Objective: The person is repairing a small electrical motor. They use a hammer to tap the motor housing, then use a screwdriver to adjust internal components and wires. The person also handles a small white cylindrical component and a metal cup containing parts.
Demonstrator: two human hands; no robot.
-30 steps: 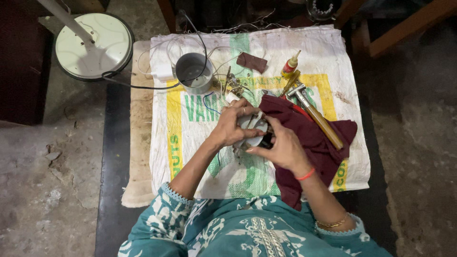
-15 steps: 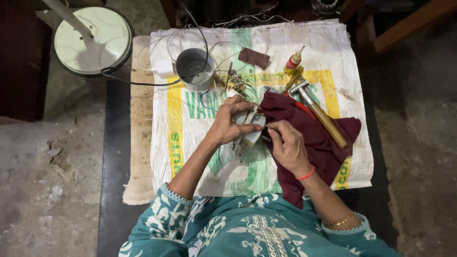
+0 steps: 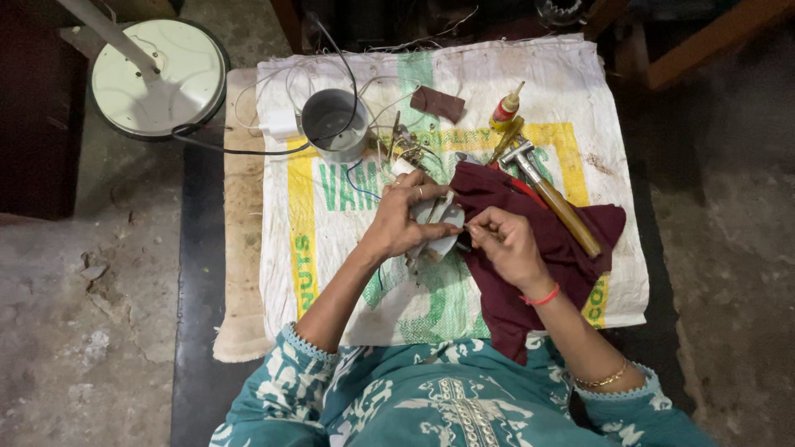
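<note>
Both hands are working right above the sack, close to the body. Left hand (image 3: 406, 219) is gripping a small white plastic part (image 3: 439, 228), fingers wrapped round it from the left, holding it just off the printed sack (image 3: 348, 281). Right hand (image 3: 505, 244) is closed in a pinch at the part's right edge, can't tell what's in the pinch tbh, too small. Vs a sec ago the right hand is sitting a bit higher and tighter against the part, and the left has turned it slightly, so looks like fiddly work on that piece is going on, not done yet imo. Maroon cloth (image 3: 546, 248) is lying under the right wrist. Further out: hammer (image 3: 551, 194) resting on the cloth, small glue-type bottle (image 3: 505, 108), metal cup (image 3: 334, 124) w/ wires round it, and a round white lamp base (image 3: 157, 79) off the sack at far left
</note>
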